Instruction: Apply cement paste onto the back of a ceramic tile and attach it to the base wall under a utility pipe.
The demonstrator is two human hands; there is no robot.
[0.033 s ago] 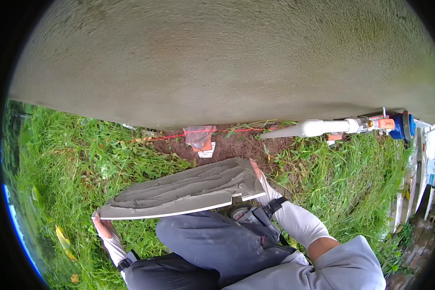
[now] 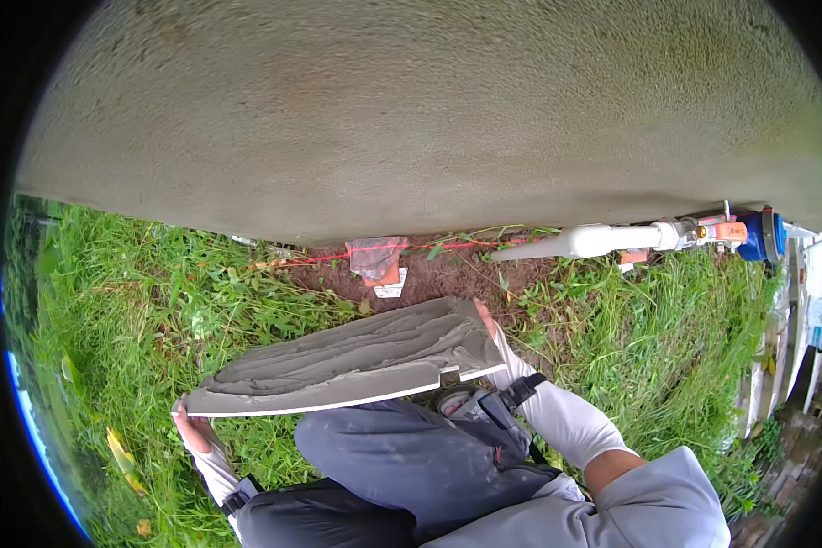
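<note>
Bearing ridged grey mortar (image 2: 338, 358), slab (image 2: 301, 410) white-edged; near side notched.

Outdoors, in the person's hands, a panel (image 2: 338, 356) spread with grey mortar tips by a hair, its near left corner now slightly lower and its right end nudged slightly to the right. The left hand (image 2: 193, 430) has dipped along with that corner; the right hand (image 2: 486, 319) has slid marginally with the other end. The head view itself has shifted faintly too.
</note>
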